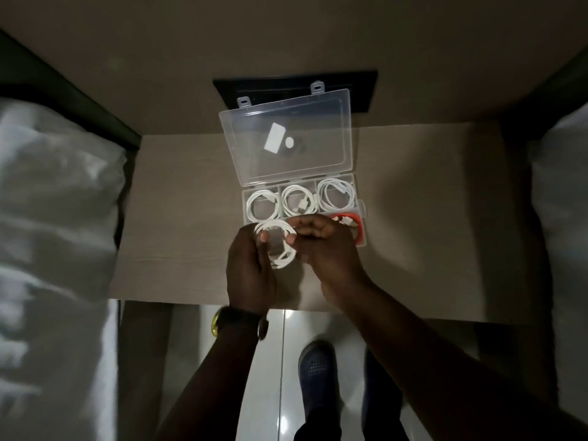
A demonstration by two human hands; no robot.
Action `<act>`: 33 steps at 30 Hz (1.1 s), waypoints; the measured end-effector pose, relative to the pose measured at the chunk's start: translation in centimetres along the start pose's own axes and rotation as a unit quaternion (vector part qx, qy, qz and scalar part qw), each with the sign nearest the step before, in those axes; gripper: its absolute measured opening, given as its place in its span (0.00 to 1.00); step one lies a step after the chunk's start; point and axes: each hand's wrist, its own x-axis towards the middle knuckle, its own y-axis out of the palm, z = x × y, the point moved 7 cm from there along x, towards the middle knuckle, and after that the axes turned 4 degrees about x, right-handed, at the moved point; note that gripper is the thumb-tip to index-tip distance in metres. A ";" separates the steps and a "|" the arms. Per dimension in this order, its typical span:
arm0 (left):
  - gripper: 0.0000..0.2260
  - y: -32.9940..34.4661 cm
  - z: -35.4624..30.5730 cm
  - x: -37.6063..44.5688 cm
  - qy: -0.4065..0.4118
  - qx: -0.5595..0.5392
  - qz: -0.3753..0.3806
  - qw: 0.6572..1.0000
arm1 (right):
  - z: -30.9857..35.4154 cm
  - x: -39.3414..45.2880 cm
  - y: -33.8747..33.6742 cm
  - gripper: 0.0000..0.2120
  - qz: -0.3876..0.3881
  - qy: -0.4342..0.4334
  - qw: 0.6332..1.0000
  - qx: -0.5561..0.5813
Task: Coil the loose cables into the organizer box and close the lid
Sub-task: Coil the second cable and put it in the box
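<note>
Presently a white cable coil [277,246] is gripped by both the left hand [251,268] and right hand [324,249] just before the organizer box [361,232], coiling judged nearly done; seating in a near compartment is required next, lid [286,138] standing open.

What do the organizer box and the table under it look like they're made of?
Organizer box: clear, glossy plastic, likely rigid; the table shows through its open lid. Table: pale wood or wood-look laminate, matte; faint grain lines run across it.
</note>
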 end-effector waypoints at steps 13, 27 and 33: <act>0.15 1.3 6.3 2.0 -0.081 0.039 -0.009 0.996 | -2.3 4.1 2.5 0.12 -0.041 -0.209 0.922 -0.324; 0.13 1.8 8.6 1.0 0.018 0.089 -0.005 0.996 | -1.8 4.6 4.6 0.11 0.072 -0.267 0.719 -0.638; 0.14 1.2 8.4 1.3 -0.018 0.077 -0.013 0.997 | -1.9 4.1 4.5 0.20 0.126 -0.237 0.649 -0.711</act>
